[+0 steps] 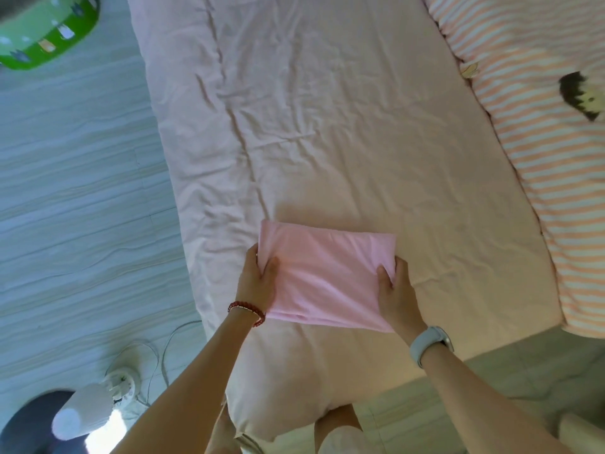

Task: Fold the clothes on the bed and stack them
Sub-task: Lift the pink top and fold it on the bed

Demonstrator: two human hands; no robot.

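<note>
In the head view, the pink garment [327, 276] lies near the near edge of the bed [327, 126], already folded to a small rectangle. I judge the folding is almost finished; next it needs one more fold or a move to a stacking place. The left hand [258, 280] pinches its left edge, thumb on top. The right hand [394, 290] grips its right edge, fingers curled.

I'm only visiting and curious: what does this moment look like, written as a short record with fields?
Garment: folded pink cloth, lying flat near the foot of the bed
Left hand: grips the cloth's left edge
Right hand: grips the cloth's right edge
Surface: pale pink bed sheet, wrinkled
Beside it: striped quilt along the bed's right side
Stack of folded clothes: none in view
</note>
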